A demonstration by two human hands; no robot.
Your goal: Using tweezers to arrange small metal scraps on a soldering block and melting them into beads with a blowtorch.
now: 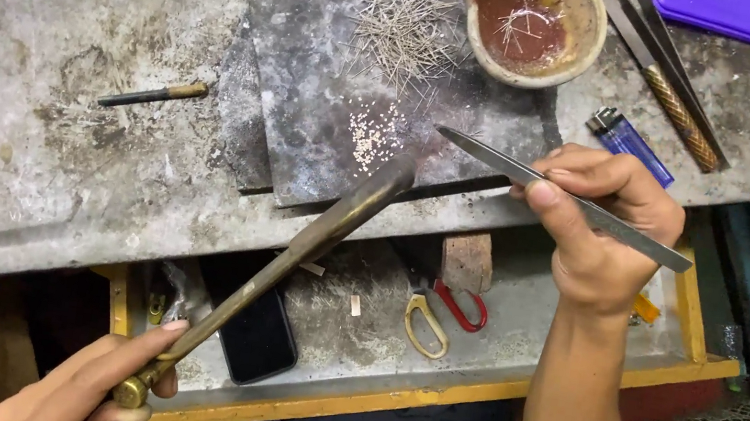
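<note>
The tweezers (570, 196) lie pinched in the closed fingers of the right hand (600, 226), their long axis running up-left from the grip, tips out over the dark slab (316, 68) and aimed toward the heap of tiny pale beads (373, 135) just beyond. The left hand (96, 386) is wrapped shut around the base of a brass blowpipe (291, 257), whose long axis slants up-right so its nozzle also nears the beads. The right hand is the nearer. Farther off sit thin wires (408, 36), a clay bowl (569, 58) and a blue lighter (630, 146).
</note>
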